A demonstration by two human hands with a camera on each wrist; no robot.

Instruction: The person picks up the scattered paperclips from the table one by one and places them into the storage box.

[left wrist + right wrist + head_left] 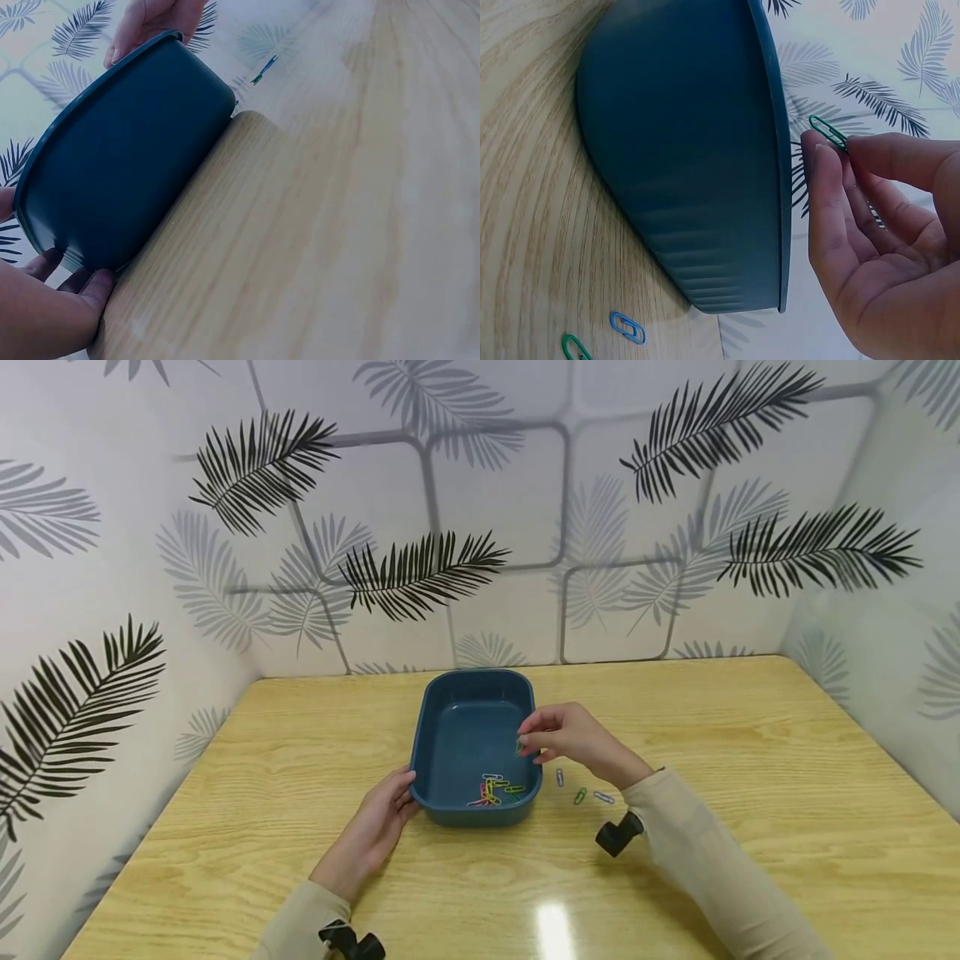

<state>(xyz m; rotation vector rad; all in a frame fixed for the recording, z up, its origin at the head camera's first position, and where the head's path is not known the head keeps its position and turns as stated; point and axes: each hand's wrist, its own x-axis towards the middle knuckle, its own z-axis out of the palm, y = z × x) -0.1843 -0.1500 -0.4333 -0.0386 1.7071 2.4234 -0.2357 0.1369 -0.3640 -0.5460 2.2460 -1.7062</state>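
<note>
A dark blue plastic bin (pixel 457 735) stands on the wooden table. My left hand (pixel 384 817) holds its near left corner; in the left wrist view, bent fingers (pixel 86 289) press the outer wall. Above the bin's right rim, my right hand (pixel 573 742) pinches a green paper clip (pixel 829 133) between thumb and fingertips. Several coloured paper clips (pixel 491 790), yellow, pink, green and a pale one, lie in a heap at the bin's near end. On the table to the right of the bin lie a green paper clip (pixel 581 796) and two bluish paper clips (pixel 603 797).
The light wooden table (pixel 300 735) extends around the bin on all sides. Behind it and along both sides rise pale walls (pixel 495 610) with a leaf pattern. Each sleeve carries a small black wrist camera (pixel 619 834).
</note>
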